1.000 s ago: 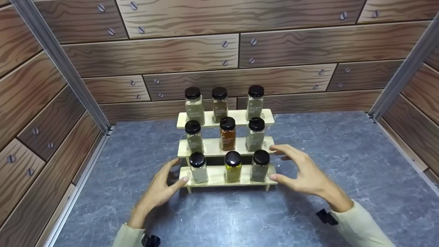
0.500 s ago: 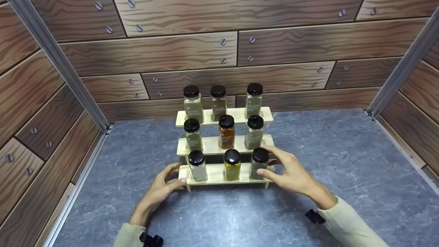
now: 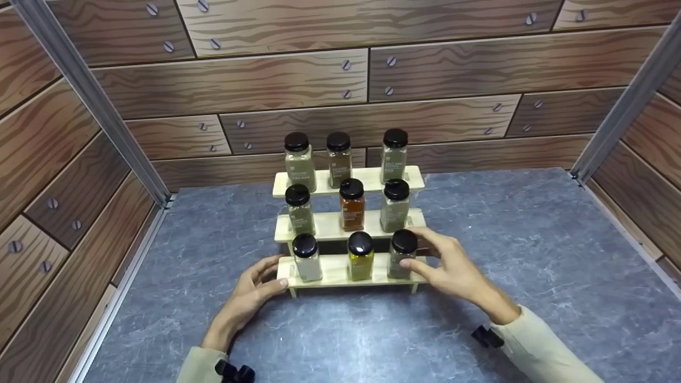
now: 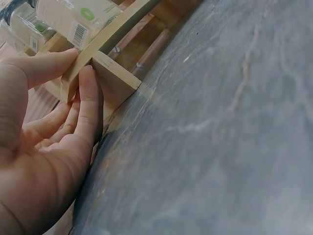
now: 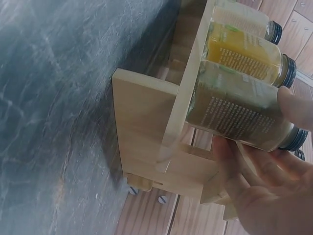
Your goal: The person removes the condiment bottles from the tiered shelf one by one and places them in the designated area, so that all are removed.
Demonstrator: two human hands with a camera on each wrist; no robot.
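Observation:
A three-tier pale wooden spice rack [image 3: 333,270] holds several glass spice jars with black lids, all upright. My left hand [image 3: 247,295] pinches the left end of its lowest shelf, thumb on top and fingertips underneath, as the left wrist view shows at the shelf's corner [image 4: 73,83]. With thumb and fingers, my right hand [image 3: 457,274] grips the dark grey-brown spice jar [image 5: 234,107] at the right of the lowest shelf. That jar stands on the shelf. Beside it are a yellow spice jar [image 3: 360,263] and a whitish spice jar [image 3: 308,266].
An orange-red jar [image 3: 353,210] stands mid-rack between two greenish ones. Three more, including a greenish jar [image 3: 393,165], line the top shelf. The rack stands on a grey marbled table [image 3: 340,340], with wood-patterned walls [image 3: 298,85] behind and at both sides.
My right hand has moved left from the rack's right end onto the dark grey-brown spice jar and grips it. My left hand has shifted slightly at the shelf's left end.

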